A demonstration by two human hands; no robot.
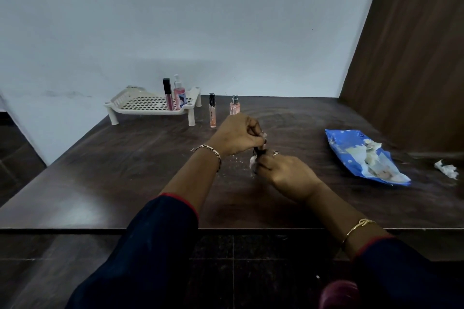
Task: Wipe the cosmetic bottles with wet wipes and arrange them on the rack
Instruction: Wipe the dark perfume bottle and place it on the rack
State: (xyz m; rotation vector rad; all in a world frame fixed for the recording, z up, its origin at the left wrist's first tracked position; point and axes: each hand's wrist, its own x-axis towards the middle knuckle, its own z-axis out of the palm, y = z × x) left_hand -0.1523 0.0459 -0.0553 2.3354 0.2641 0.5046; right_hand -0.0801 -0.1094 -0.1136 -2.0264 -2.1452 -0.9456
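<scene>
Now, mid-wipe: small dark cosmetic bottle (258,151) held between both hands, low over the dark wooden tabletop (125,170).

My left hand (236,135) has its grip clenched on the bottle's upper end to steady it; my right hand (286,173) grips a crumpled white wet wipe (251,162) against the lower end to rub it. White perforated plastic rack (140,110) sits back left, carrying a black-capped pink gloss tube (167,95) and a pink spray bottle (178,94), done, I judge. A slim peach tube (213,111) and a small pink perfume bottle (234,106) stand just right of it, likely waiting. Blue wipes pack (351,155) lies torn open on my right, handy.
</scene>
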